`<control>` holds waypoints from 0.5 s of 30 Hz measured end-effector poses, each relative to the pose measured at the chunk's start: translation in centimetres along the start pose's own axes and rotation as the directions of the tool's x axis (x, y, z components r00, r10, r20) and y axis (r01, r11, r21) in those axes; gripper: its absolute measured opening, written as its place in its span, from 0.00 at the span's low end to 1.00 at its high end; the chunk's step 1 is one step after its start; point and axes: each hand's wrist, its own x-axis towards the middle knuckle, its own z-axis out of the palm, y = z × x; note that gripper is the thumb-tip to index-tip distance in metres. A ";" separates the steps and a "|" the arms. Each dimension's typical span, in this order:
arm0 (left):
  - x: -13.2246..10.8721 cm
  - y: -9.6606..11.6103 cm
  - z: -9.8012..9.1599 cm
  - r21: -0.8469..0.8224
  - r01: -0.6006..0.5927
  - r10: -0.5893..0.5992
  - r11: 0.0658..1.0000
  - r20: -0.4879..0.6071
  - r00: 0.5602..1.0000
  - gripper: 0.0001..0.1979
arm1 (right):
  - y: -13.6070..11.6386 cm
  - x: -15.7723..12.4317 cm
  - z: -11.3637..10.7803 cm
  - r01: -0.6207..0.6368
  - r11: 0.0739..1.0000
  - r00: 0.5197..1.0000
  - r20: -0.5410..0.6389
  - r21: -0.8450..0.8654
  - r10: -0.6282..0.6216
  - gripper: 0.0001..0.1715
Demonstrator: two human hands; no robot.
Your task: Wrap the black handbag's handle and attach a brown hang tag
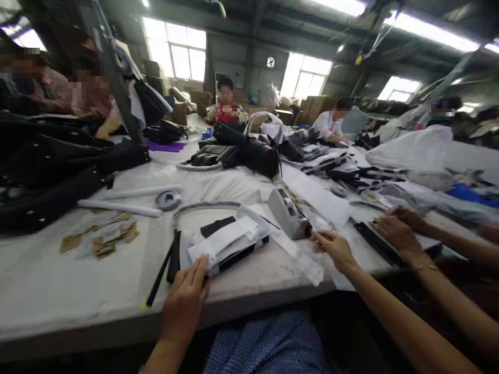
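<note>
1. A black bag (240, 254), partly covered by white sheets of paper (226, 239), lies on the white worktop (113, 291) directly in front of the person, with a looped, grey-wrapped handle (206, 204) behind it.
2. The left hand (185, 296) rests its fingers on the bag's near left corner; whether its grip is closed on the edge, I cannot tell.
3. The right hand (335, 250) reaches to the front end of a grey, block-shaped tape dispenser (284, 215). Its grip looks narrow, but whether tape is pinched there is too small to tell.
4. A long, whitish translucent strip (298, 255) lies between the bag and the right hand.
5. Left of the bag lie small brown packets in clear plastic (103, 239), a grey coil (168, 200) and two slim white rolls (120, 208).
6. At the right, a co-worker's hands (395, 231) are at a long black piece (376, 241).
7. Beyond the dispenser, black bags (257, 158) are heaped.
</note>
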 end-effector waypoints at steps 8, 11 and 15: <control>-0.1 -0.1 0.0 -0.028 0.000 -0.002 1.000 -0.049 0.999 0.26 | -2.1 1.8 -1.7 0.083 0.975 0.996 -0.008 -0.208 -0.087 0.16; -0.1 -0.2 0.1 -0.056 0.003 -0.005 0.998 -0.037 0.999 0.27 | -3.1 2.2 -2.6 0.072 0.964 0.997 0.040 -0.257 -0.064 0.13; -0.3 -0.3 0.2 -0.079 0.015 -0.018 0.997 -0.042 0.999 0.27 | -3.9 2.7 -2.8 -0.007 0.970 0.988 0.149 -0.242 0.044 0.14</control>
